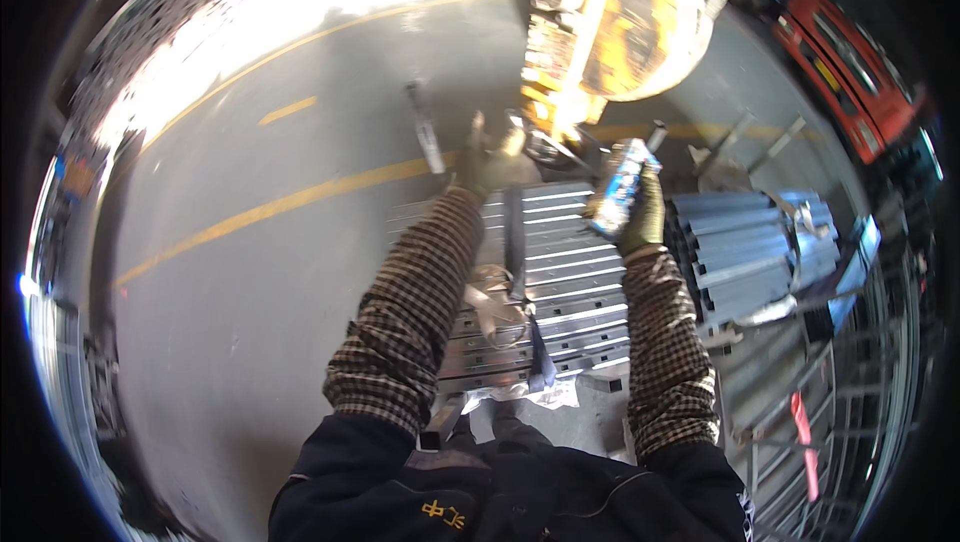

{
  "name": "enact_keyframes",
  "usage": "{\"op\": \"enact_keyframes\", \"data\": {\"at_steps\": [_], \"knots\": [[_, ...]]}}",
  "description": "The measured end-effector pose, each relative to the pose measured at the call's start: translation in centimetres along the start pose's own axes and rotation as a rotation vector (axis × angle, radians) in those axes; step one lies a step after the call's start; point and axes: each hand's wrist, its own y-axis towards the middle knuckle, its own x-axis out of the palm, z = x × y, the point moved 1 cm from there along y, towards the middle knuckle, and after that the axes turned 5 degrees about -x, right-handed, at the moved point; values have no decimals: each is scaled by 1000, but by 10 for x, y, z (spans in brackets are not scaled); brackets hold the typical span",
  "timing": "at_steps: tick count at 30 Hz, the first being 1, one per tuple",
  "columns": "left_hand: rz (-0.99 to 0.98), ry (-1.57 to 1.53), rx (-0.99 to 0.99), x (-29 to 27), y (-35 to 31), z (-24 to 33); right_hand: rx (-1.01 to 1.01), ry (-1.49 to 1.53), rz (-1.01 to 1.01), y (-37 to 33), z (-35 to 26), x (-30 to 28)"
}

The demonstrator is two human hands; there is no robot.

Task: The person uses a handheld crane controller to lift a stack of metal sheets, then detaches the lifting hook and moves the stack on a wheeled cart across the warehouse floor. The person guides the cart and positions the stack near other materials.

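Note:
My right hand (648, 214), in a pale green glove, is wrapped round a blue-and-white printed can (620, 187), held tilted above the right edge of a stack of ribbed metal profiles (570, 272). Stretched forward past the far edge of that stack, my left hand (487, 160), gloved too, is blurred by motion. Its fingers look spread, and I see nothing held in them. A yellow machine (570, 62) stands just beyond it. Dark strapping (514, 242) runs over the stack, and a loose beige strap (490, 312) lies on top.
A second bundle of metal profiles (750, 252) lies to the right, near metal racking (850, 382) with a red strip (804, 442). A grey post (425, 130) rises beyond my left hand. Yellow lines (290, 204) cross the grey floor. Red equipment (845, 72) stands far right.

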Motion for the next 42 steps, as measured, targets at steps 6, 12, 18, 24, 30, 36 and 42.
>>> {"op": "enact_keyframes", "data": {"at_steps": [6,12,18,24,30,36,42], "knots": [[-101,-501,-28,38,58,8,205,111,6,-31,5,-41],[91,-353,6,78,44,7,138,124,108,-61,-15,-63],[160,-210,-18,104,84,-50,80,-17,312,-82,-38,-83],[157,-193,-317,94,105,-87,15,-36,384,-99,-47,-100],[20,-63,-162,65,78,-42,-48,-8,373,-107,-54,-114],[-254,-11,-167,0,40,31,-116,130,307,-102,-66,-95],[-412,301,-86,-52,26,73,-168,178,113,-83,-80,-56]]}}
